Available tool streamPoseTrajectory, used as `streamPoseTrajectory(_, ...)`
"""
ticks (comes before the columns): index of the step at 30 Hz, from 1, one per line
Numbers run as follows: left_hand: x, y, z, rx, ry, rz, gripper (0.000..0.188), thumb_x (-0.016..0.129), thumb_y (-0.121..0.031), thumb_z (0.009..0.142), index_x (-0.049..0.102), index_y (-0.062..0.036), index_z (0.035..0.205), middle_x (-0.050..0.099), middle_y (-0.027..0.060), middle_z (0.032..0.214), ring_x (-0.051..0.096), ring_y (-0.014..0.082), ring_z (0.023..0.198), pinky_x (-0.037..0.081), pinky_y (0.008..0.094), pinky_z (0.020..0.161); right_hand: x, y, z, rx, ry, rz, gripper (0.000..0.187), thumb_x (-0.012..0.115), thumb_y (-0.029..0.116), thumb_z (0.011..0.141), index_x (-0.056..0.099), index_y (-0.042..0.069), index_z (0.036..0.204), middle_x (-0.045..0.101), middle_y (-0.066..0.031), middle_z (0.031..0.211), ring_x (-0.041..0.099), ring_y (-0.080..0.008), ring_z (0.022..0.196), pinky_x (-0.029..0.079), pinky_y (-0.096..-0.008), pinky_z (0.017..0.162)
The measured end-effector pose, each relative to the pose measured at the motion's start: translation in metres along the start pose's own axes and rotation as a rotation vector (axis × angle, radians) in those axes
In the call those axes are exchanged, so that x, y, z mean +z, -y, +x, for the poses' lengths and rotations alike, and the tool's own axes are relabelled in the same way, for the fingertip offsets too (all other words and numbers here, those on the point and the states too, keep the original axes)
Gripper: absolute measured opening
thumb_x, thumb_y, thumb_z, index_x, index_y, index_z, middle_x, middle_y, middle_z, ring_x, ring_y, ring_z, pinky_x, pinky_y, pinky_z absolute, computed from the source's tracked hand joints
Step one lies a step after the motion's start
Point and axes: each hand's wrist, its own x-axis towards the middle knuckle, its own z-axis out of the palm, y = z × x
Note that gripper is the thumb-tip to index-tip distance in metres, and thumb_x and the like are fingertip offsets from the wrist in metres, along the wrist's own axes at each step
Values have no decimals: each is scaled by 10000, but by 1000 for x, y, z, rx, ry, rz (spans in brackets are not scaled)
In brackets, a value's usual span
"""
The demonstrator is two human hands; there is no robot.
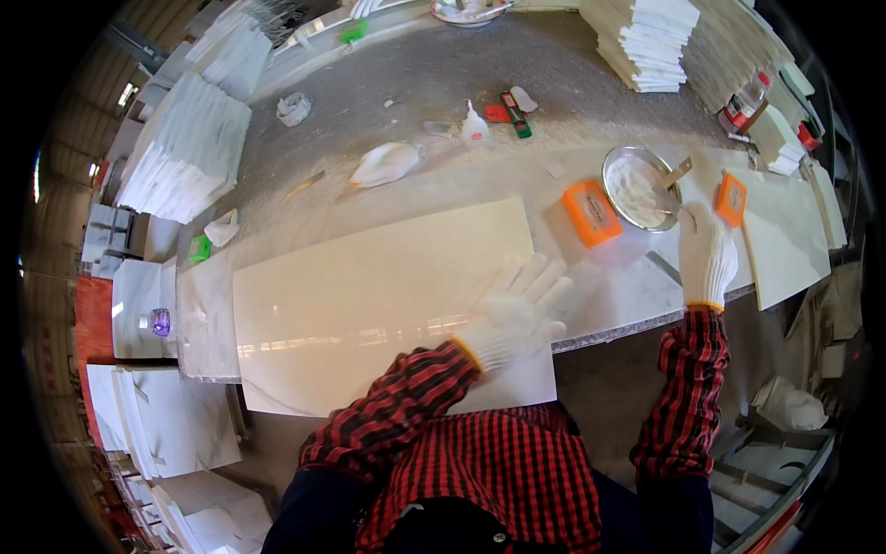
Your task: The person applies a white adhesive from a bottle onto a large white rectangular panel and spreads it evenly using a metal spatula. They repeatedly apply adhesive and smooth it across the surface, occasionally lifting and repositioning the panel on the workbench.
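Observation:
My left hand (521, 314), in a white knitted glove, lies over the right part of a glossy cream slab (369, 295) with its fingers spread. It is slightly blurred, and nothing shows in it. My right hand (709, 254), gloved the same way, is beside a metal bowl (609, 166) of white powder or paste. Its fingers are curled at the bowl's right rim; what they hold, if anything, is hidden. A wooden-handled tool (680, 174) leans in the bowl. A thin grey metal strip (664, 268) lies left of my right hand.
Orange boxes (592, 213) flank the bowl. Farther back are a white squeeze bottle (474, 126), a green-and-black tool (516, 115) and a crumpled white cloth (386, 164). Stacked slabs (185, 148) stand at the left, more tiles (646, 46) at the far right. A plastic bottle (744, 103) stands nearby.

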Motion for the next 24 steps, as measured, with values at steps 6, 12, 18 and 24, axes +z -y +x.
streamPoseTrajectory(6,6,89,-13,-89,-3,534,538,536,-431,1024,552,-45,1398,575,220,1389,565,403,1253,455,504,1083,-32,27,-26,69,53,194,232,605,311,1014,755,143,1071,732,-160,923,703,-395,867,533,-467,738)
streamPoseTrajectory(12,-63,200,-131,-929,-74,289,556,502,-432,1070,501,-54,1477,623,236,1307,658,384,1094,519,493,934,-31,10,-82,188,108,300,195,655,223,995,759,75,1070,721,-180,894,696,-371,786,522,-422,698)
streamPoseTrajectory(18,-87,199,-209,-1136,-305,235,472,562,-301,1058,582,-59,1462,702,158,1051,688,290,902,546,416,796,-41,76,-135,518,393,875,177,687,105,991,758,-10,1105,654,-27,719,570,-60,631,472,-268,572)
streamPoseTrajectory(24,-80,153,-190,-1118,-483,-356,411,555,-204,1085,620,-114,1481,726,85,1170,670,132,959,553,319,748,-31,176,-194,371,816,1009,220,715,160,962,763,11,1116,745,-127,868,699,-188,756,565,-337,724)
